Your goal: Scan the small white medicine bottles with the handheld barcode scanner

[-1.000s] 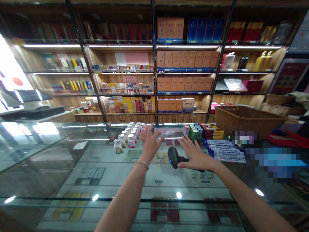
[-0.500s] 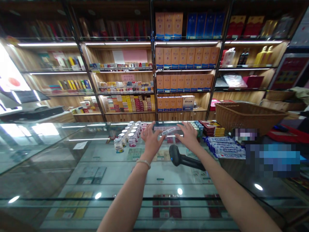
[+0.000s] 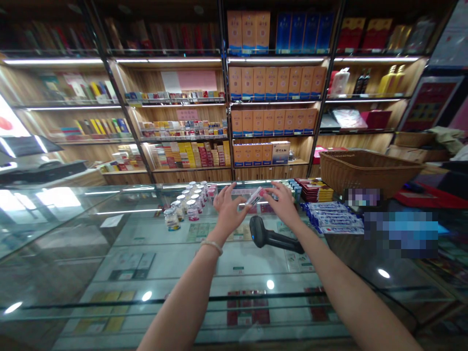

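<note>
A small pale stick-shaped pack (image 3: 254, 196) with dark print is held tilted above the glass counter, its right end raised. My left hand (image 3: 227, 208) grips its lower left end between thumb and fingers. At the upper right end, my right hand (image 3: 282, 201) has thumb and forefinger closed on the pack. Just below the hands, a black handheld scanner (image 3: 259, 232) lies on the glass, its handle pointing right. Small jars (image 3: 192, 209) with pale lids stand in rows left of my left hand.
Blue-and-white packets (image 3: 332, 217) and red and yellow packs (image 3: 314, 190) lie right of my right hand. Behind them stands a wicker basket (image 3: 369, 168). A dark cable runs along the right. Stocked shelves (image 3: 274, 102) line the wall behind the glass counter (image 3: 175, 273).
The pack has turned steeper, its right end now higher. My right hand has moved in and closed on that end. The whole view has shifted slightly.
</note>
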`<state>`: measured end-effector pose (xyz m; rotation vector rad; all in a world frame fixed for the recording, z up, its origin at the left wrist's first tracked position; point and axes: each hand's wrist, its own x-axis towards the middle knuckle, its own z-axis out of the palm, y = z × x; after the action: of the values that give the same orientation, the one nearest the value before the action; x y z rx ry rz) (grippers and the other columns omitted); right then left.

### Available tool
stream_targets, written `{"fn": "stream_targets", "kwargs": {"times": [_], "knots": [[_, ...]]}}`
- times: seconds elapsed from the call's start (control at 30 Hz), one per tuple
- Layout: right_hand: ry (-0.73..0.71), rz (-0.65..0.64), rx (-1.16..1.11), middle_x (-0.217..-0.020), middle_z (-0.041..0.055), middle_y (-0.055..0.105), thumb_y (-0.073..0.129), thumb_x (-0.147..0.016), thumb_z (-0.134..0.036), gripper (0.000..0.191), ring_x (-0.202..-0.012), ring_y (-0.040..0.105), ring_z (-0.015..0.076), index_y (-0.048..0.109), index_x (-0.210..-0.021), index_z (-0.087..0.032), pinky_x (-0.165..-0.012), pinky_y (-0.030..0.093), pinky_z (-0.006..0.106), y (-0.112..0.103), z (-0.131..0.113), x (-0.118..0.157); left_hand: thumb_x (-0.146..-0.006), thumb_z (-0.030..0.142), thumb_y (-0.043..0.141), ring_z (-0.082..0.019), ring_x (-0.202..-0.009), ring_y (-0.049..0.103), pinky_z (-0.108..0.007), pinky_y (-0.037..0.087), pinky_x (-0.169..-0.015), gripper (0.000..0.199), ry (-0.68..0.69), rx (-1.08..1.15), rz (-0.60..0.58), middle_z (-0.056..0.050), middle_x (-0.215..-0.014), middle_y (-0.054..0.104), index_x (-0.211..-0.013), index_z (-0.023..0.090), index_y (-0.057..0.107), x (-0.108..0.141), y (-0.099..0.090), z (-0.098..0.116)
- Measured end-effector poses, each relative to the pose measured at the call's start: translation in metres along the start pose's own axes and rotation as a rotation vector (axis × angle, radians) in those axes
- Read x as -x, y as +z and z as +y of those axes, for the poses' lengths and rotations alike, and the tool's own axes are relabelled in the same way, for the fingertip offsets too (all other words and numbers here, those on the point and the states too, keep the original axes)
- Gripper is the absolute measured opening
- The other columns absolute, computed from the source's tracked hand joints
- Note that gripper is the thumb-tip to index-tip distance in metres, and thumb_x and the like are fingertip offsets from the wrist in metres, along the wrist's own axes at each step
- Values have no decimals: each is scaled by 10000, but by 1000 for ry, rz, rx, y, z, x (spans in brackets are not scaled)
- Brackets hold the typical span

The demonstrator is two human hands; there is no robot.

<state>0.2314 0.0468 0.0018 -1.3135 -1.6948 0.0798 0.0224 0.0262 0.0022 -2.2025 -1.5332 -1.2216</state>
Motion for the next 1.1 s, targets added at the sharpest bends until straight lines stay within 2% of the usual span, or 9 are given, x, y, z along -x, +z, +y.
{"fn": "stream_targets", "kwargs": {"times": [0.23,0.37,0.47,0.63,0.77,1.0,1.1], "knots": [[-48,52,-11,-1463,79,563,577,-934,-489,308,-1385,401,326,774,-1017,-267,-1140,308,564,-7,-8,0,-828,434,754,-362,-1475,311,-661,134,-1210,145,39,-79,-18,-49,-1576,455,-910,321,792,3,-4,8],[-89,64,-2,-1487,73,548,597,-916,-431,257,-1421,358,333,770,-1004,-263,-1155,264,577,-9,-15,3,-785,447,798,-370,-1469,327,-660,120,-1213,244,50,-126,14,-65,-1574,460,-1004,340,779,4,-6,17],[-110,34,27,-1512,57,527,621,-901,-405,213,-1449,324,330,765,-977,-268,-1167,227,575,-12,-20,6,-803,445,784,-358,-1454,346,-639,132,-1218,284,46,-118,48,-66,-1560,476,-1069,349,764,3,-8,23],[-155,9,54,-1519,49,529,649,-896,-361,171,-1470,304,313,756,-994,-271,-1173,195,565,-13,-24,10,-869,398,719,-329,-1425,371,-619,174,-1217,140,32,-82,99,-51,-1518,527,-969,321,780,1,-11,26],[-173,30,49,-1492,54,557,643,-911,-363,167,-1467,310,315,757,-985,-267,-1160,205,566,-6,-26,11,-875,371,716,-336,-1446,342,-638,180,-1215,103,16,-58,90,-46,-1530,513,-912,305,787,-2,-13,23],[-214,35,81,-1494,68,557,628,-936,-362,176,-1454,331,324,767,-976,-261,-1143,196,586,-2,-47,-1,-868,343,718,-347,-1487,297,-654,153,-1228,99,51,-89,24,-54,-1585,449,-909,287,788,-20,-38,12],[-233,8,94,-1492,69,556,630,-938,-371,181,-1453,326,320,770,-992,-271,-1137,195,580,-1,-64,-5,-854,370,730,-359,-1488,294,-686,80,-1223,94,79,-155,30,-33,-1588,452,-879,297,784,-22,-54,3]]}}
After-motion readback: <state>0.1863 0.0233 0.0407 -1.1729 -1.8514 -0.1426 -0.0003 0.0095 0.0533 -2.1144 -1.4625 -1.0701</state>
